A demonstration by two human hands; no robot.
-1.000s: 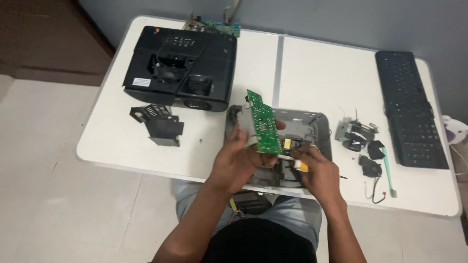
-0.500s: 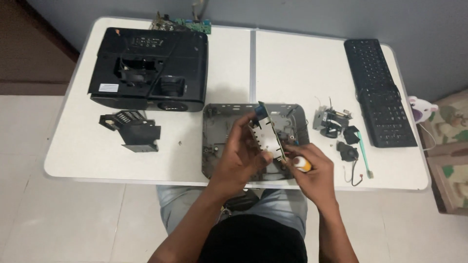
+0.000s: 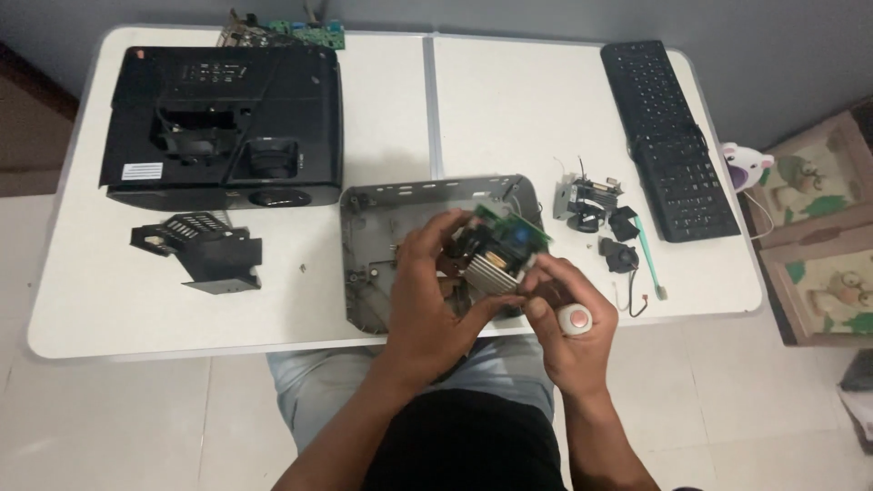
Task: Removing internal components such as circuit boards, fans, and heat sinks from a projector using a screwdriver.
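My left hand point(image 3: 435, 291) grips a green circuit board point(image 3: 502, 247) with a metal heatsink and components on its underside, held over a grey open casing point(image 3: 373, 236) on the white table. My right hand point(image 3: 566, 323) holds a tool with a white and orange handle end point(image 3: 576, 318), its tip hidden against the board. Both hands are close together above the casing's right half.
A black projector point(image 3: 223, 127) sits at back left, a black bracket part point(image 3: 205, 250) in front of it. Small dismantled parts point(image 3: 596, 205) and a teal tool point(image 3: 648, 259) lie right of the casing. A black keyboard point(image 3: 668, 136) lies at far right, another circuit board point(image 3: 291, 32) at the back.
The board was turned from standing on edge to lying with its component side facing up. My hands stayed over the casing; the view shifted slightly.
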